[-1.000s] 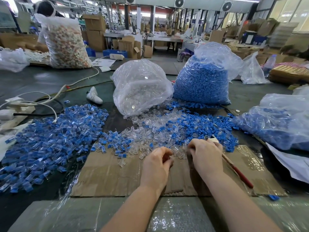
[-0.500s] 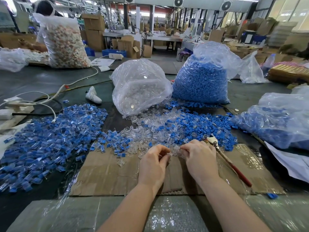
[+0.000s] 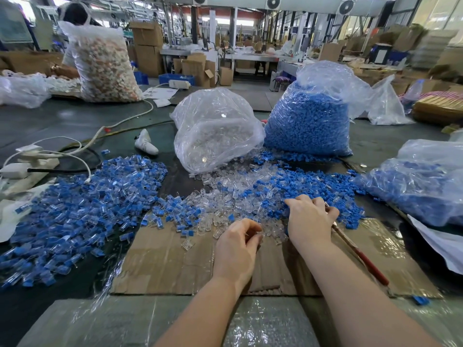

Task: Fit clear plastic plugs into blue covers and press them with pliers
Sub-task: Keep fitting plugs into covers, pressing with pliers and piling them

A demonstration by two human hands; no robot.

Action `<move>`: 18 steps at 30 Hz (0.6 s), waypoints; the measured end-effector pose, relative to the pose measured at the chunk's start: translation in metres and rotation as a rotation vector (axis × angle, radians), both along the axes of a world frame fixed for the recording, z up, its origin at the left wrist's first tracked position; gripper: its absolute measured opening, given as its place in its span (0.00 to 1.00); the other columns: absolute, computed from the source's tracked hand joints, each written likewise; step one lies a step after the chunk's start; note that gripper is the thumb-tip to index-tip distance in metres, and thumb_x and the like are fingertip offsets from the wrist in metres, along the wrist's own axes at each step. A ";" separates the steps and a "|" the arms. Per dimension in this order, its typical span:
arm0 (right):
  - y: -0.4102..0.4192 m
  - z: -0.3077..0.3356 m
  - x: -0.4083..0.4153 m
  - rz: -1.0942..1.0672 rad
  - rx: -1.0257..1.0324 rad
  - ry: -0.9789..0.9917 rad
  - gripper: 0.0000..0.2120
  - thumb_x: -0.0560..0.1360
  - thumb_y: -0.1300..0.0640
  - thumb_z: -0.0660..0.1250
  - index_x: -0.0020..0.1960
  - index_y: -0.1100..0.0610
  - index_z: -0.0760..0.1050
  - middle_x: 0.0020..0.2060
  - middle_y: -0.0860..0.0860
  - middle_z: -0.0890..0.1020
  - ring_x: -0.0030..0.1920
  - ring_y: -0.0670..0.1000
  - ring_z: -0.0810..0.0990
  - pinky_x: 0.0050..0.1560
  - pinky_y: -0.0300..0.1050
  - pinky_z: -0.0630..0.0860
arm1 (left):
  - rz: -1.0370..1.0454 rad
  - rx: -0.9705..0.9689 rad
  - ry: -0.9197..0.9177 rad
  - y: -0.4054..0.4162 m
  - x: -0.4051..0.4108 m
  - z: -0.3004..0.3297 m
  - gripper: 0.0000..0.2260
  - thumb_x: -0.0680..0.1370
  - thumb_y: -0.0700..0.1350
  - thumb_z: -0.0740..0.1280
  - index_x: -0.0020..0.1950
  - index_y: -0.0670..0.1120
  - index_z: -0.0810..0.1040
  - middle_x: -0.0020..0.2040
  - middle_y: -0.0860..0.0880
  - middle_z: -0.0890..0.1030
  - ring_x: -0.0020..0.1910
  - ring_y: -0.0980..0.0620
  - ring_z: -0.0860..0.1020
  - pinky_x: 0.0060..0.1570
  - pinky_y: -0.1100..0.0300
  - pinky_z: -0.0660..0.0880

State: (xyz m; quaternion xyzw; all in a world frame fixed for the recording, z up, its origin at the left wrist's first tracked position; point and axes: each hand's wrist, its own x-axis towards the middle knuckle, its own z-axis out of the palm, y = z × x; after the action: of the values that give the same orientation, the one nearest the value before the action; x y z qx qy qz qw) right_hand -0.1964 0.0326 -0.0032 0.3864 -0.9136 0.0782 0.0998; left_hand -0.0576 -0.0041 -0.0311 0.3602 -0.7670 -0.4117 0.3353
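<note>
Loose clear plugs (image 3: pixel 225 196) and blue covers (image 3: pixel 313 189) lie mixed in a heap beyond a cardboard sheet (image 3: pixel 165 261). My left hand (image 3: pixel 235 249) hovers at the heap's near edge, its curled fingertips pinching what looks like a clear plug. My right hand (image 3: pixel 308 221) reaches forward with its fingers spread on the blue covers. It also holds the pliers (image 3: pixel 363 259) against the palm, and their red handle trails back over the cardboard. The pliers' jaws are hidden behind the hand.
A wide pile of assembled blue-and-clear pieces (image 3: pixel 75 209) spreads at the left. Behind the heap stand a bag of clear plugs (image 3: pixel 215 131) and a bag of blue covers (image 3: pixel 308 121). Another bag (image 3: pixel 426 181) lies at the right, cables and a power strip (image 3: pixel 27 159) at the far left.
My right hand has left the left hand and moved forward and right onto the blue covers, taking the pliers along. My left hand has stayed near the heap's edge.
</note>
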 end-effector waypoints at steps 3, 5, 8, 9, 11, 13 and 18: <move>0.000 0.000 -0.003 0.006 0.038 -0.003 0.18 0.75 0.66 0.58 0.56 0.47 0.75 0.52 0.47 0.76 0.58 0.53 0.68 0.53 0.53 0.58 | -0.002 0.006 -0.004 0.000 0.000 0.000 0.05 0.76 0.41 0.67 0.45 0.52 0.78 0.42 0.55 0.80 0.43 0.59 0.78 0.47 0.64 0.75; 0.001 -0.001 -0.006 -0.002 0.019 -0.012 0.14 0.76 0.64 0.59 0.52 0.47 0.76 0.48 0.47 0.78 0.55 0.52 0.70 0.50 0.51 0.56 | -0.003 0.009 -0.003 0.000 -0.001 0.000 0.05 0.76 0.41 0.68 0.45 0.52 0.78 0.41 0.55 0.80 0.43 0.59 0.78 0.47 0.64 0.76; 0.003 -0.003 -0.007 -0.011 -0.015 -0.032 0.10 0.76 0.62 0.62 0.49 0.49 0.77 0.44 0.46 0.79 0.52 0.51 0.71 0.47 0.49 0.53 | -0.008 0.008 -0.003 0.000 0.000 0.001 0.05 0.76 0.41 0.68 0.45 0.52 0.78 0.42 0.55 0.80 0.43 0.59 0.78 0.47 0.66 0.75; 0.004 -0.004 -0.006 -0.010 -0.016 -0.026 0.10 0.76 0.62 0.62 0.49 0.49 0.77 0.44 0.46 0.79 0.51 0.51 0.71 0.46 0.49 0.51 | -0.009 0.003 -0.002 0.000 0.000 0.001 0.05 0.76 0.41 0.68 0.45 0.51 0.78 0.42 0.55 0.80 0.43 0.59 0.78 0.47 0.65 0.75; 0.006 -0.006 -0.006 -0.004 -0.011 -0.013 0.10 0.76 0.62 0.62 0.49 0.48 0.76 0.44 0.46 0.78 0.52 0.51 0.70 0.43 0.48 0.48 | -0.011 0.001 0.001 0.000 0.000 0.001 0.04 0.75 0.41 0.68 0.46 0.50 0.79 0.42 0.54 0.80 0.43 0.58 0.78 0.48 0.64 0.75; 0.006 -0.005 -0.006 0.003 0.004 -0.017 0.11 0.76 0.63 0.62 0.50 0.48 0.76 0.43 0.46 0.77 0.52 0.51 0.69 0.41 0.48 0.46 | -0.013 0.000 -0.002 0.000 0.000 0.001 0.04 0.75 0.41 0.68 0.46 0.50 0.79 0.43 0.54 0.80 0.43 0.58 0.78 0.48 0.64 0.75; 0.003 -0.004 -0.004 0.023 0.031 -0.006 0.09 0.74 0.61 0.63 0.47 0.47 0.76 0.40 0.46 0.75 0.51 0.51 0.71 0.45 0.50 0.50 | -0.016 -0.002 -0.009 -0.001 0.000 0.001 0.05 0.75 0.41 0.68 0.46 0.51 0.79 0.43 0.55 0.79 0.43 0.60 0.77 0.47 0.67 0.74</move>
State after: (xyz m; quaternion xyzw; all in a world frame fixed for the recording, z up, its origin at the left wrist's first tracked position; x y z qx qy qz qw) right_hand -0.2008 0.0359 -0.0069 0.3979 -0.9105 0.0665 0.0904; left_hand -0.0576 -0.0055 -0.0305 0.3558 -0.7718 -0.4117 0.3289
